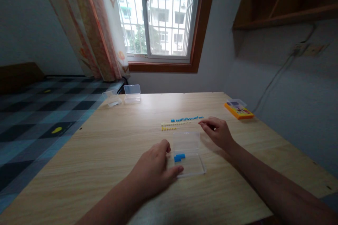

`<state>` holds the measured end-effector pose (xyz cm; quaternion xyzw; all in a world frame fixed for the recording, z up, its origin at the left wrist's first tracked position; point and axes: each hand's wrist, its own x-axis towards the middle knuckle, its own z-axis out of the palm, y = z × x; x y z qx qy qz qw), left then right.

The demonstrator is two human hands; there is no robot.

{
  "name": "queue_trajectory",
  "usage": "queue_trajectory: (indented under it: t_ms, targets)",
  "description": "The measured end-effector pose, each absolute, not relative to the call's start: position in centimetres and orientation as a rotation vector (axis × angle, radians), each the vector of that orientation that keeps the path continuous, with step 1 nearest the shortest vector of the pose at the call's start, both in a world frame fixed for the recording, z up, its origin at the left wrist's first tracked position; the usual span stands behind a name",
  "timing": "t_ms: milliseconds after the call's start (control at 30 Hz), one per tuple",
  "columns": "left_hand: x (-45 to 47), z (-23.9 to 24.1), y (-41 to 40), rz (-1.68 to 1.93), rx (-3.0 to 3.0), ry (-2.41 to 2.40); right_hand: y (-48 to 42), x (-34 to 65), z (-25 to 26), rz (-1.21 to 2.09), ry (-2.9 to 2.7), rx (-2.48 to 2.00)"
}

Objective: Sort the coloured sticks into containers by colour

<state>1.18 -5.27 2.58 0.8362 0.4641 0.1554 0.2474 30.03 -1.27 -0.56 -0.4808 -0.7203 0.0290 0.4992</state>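
My left hand rests at the left side of a clear plastic box. Its thumb lies over the box's near left edge, apart from the curled fingers beside it. The box's lid is folded back, and a few flat blue pieces lie inside at the left. Just beyond stand rows of tiny blocks: blue ones, pale ones and yellow ones. At the right end of these rows my right hand is closed in a pinch, thumb against forefinger. Whatever is between those fingertips is too small to make out.
Two more clear boxes, one tilted and one with its lid up, stand at the table's far left. An orange box with a clear lid on top sits at the far right. A checked bed borders the wooden table.
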Motion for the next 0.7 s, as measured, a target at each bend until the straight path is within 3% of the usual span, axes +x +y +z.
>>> queue_trajectory:
  t_ms: [333, 700]
  targets:
    - [-0.9, 0.3, 0.2, 1.112, 1.914, 1.437, 2.4, 31.7, 1.0, 0.12, -1.849, -1.296]
    - [-0.7, -1.0, 3.7, 1.255, 1.651, 1.567, 6.8, 31.8, 4.4, 0.207, -1.986, -1.323]
